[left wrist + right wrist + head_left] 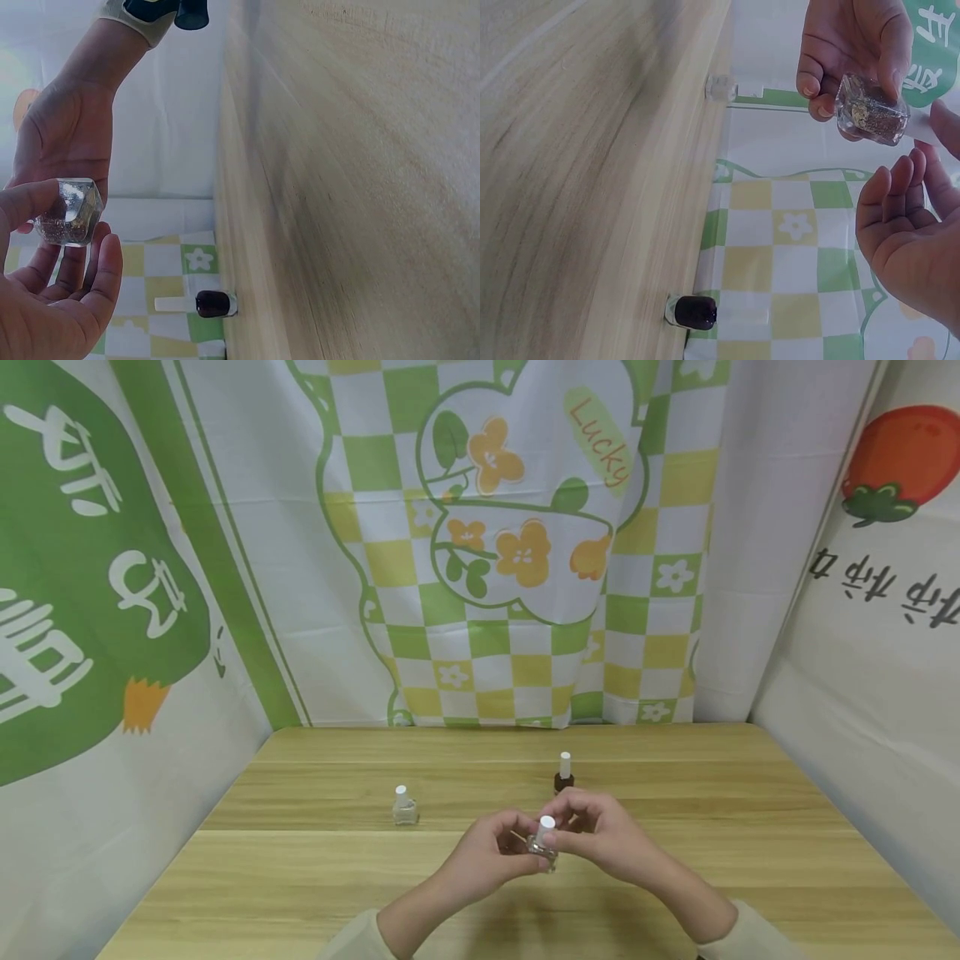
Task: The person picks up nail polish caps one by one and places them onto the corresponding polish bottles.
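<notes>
A small glass nail polish bottle with glitter inside (870,112) is held up off the table between both hands, its white cap (547,825) pointing up. My left hand (483,852) grips the glass body between thumb and fingers. With thumb and forefinger, my right hand (611,839) pinches the white cap. Just beyond the right hand stands a dark nail polish bottle (564,781) with a white cap; it also shows in the left wrist view (214,304). A clear nail polish bottle (405,811) stands upright farther left.
The wooden table (300,877) carries the two standing bottles. Behind it hangs a checked green and yellow cloth (480,668). Printed fabric panels close off the left side (90,610) and right side (862,693).
</notes>
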A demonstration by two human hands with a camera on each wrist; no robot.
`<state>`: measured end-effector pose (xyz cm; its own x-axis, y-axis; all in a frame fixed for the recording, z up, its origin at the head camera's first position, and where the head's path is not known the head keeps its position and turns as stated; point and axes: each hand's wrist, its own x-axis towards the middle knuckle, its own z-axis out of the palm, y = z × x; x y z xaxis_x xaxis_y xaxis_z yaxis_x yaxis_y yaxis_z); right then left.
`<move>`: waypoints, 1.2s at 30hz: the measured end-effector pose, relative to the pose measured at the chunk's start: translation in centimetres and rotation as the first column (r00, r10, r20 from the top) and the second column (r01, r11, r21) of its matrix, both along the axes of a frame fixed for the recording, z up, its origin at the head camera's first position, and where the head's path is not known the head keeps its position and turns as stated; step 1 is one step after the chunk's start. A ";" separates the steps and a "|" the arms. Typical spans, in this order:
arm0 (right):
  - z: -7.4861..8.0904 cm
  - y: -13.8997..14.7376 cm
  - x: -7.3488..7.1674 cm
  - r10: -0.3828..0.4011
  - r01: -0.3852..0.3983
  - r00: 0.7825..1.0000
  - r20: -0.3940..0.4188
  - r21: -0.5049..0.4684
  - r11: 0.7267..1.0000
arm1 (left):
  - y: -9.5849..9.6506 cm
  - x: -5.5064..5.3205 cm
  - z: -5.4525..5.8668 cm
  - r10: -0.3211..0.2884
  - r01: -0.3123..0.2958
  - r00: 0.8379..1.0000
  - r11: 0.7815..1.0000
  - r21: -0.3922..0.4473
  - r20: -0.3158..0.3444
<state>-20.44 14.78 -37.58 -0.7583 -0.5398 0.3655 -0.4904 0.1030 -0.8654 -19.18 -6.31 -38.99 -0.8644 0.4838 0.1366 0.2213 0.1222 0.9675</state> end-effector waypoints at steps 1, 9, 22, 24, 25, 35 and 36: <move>0.0 0.0 0.0 -0.003 0.003 1.000 0.006 -0.002 1.000 | 0.0 0.0 0.0 0.002 -0.002 1.000 1.000 -0.002 -0.001; -0.1 -0.2 0.2 -0.050 0.049 0.998 0.039 0.013 0.999 | 0.1 0.1 0.1 0.003 -0.003 1.000 1.000 -0.006 -0.008; 0.0 -0.6 0.5 -0.094 0.093 0.994 0.047 0.019 0.995 | 0.2 0.1 0.1 -0.015 0.015 1.000 1.000 -0.002 -0.020; 0.0 -0.6 0.5 -0.096 0.095 0.994 0.046 0.020 0.995 | 0.1 0.1 0.1 -0.019 0.019 1.000 1.000 0.000 -0.020; 0.0 -0.6 0.5 -0.095 0.094 0.994 0.047 0.023 0.995 | 0.1 0.1 0.1 -0.020 0.020 1.000 1.000 0.002 -0.018; 0.4 -0.1 0.1 0.004 0.000 0.997 -0.081 0.056 0.998 | 0.0 0.0 0.0 -0.014 0.014 1.000 1.000 0.003 -0.005; 0.4 -0.1 0.1 0.020 -0.014 0.995 -0.103 0.059 0.998 | 0.0 0.0 0.0 -0.014 0.014 1.000 1.000 0.002 -0.006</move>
<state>-20.34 14.68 -37.21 -0.7086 -0.5750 0.4090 -0.5788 0.1422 -0.8030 -19.17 -6.34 -38.95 -0.8565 0.4958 0.1432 0.2291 0.1166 0.9664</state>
